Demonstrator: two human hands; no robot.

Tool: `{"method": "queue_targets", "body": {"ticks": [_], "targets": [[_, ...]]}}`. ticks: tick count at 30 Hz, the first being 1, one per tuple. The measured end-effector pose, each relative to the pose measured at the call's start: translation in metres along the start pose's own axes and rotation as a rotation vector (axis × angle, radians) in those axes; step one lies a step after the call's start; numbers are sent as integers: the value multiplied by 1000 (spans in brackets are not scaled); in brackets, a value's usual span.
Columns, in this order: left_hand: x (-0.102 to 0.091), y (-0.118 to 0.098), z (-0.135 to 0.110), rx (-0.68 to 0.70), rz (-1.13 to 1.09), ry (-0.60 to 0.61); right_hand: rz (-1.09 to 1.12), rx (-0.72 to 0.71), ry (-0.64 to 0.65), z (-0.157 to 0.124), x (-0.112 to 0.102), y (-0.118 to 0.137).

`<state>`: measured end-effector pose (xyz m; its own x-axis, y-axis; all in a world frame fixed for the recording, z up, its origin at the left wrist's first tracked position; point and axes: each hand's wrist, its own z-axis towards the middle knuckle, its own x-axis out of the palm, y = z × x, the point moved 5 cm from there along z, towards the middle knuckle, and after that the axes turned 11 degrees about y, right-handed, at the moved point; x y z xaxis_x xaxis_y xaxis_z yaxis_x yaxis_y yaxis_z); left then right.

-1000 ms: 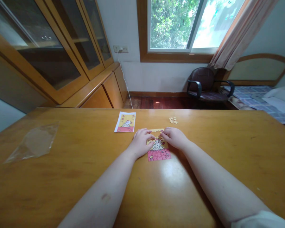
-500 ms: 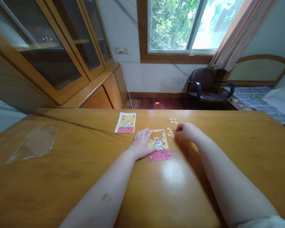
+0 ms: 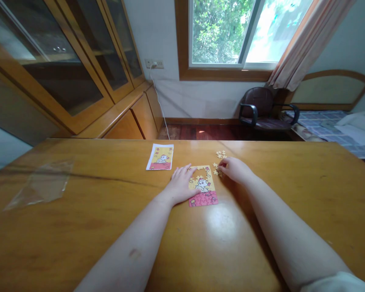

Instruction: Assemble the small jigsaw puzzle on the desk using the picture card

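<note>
A jigsaw puzzle [image 3: 203,198] lies on the table, pink at the bottom and yellow above, with a white cartoon animal and a gap in its upper part. My left hand [image 3: 181,183] rests over its left side, fingers spread and thumb across the picture. To the puzzle's right, my right hand [image 3: 233,169] reaches down with thumb and fingers pinched at a puzzle piece in the nearer group of loose pieces [image 3: 215,172]; the fingers partly cover that group. Just beyond is a second group of loose pieces [image 3: 221,154], pale side up.
A printed picture card [image 3: 161,157] lies left of the puzzle. A clear plastic bag [image 3: 45,182] is on the left of the wooden table [image 3: 109,219]. Glass-door cabinets [image 3: 79,61] stand at the left; an office chair [image 3: 261,107] is beyond the far edge.
My right hand has moved left, from beside the nearer loose pieces onto them. My left hand stays on the puzzle.
</note>
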<state>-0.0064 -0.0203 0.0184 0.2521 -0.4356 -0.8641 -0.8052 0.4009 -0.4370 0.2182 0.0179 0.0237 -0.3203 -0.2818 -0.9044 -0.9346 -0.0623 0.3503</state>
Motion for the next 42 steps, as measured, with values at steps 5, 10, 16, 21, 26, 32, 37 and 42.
{"method": "queue_targets", "body": {"ticks": [5,10,16,21,26,32,37,42], "targets": [[-2,-2,0,-1,-15,7,25,51,9,3,5,3],[-2,-1,0,7,-37,-9,142,114,82,5,10,-5],[-2,0,0,22,-54,-18,136,77,105,7,14,-7],[-2,0,0,22,-66,-22,178,36,47,8,8,-13],[-3,-1,-1,18,-62,-14,240,53,128,7,11,-16],[-4,-2,-1,13,-72,-23,194,41,106,6,10,-11],[-4,-1,-1,18,-80,-24,132,82,62,5,5,-15],[-4,-1,-1,14,-72,-23,119,112,92,7,8,-19]]}}
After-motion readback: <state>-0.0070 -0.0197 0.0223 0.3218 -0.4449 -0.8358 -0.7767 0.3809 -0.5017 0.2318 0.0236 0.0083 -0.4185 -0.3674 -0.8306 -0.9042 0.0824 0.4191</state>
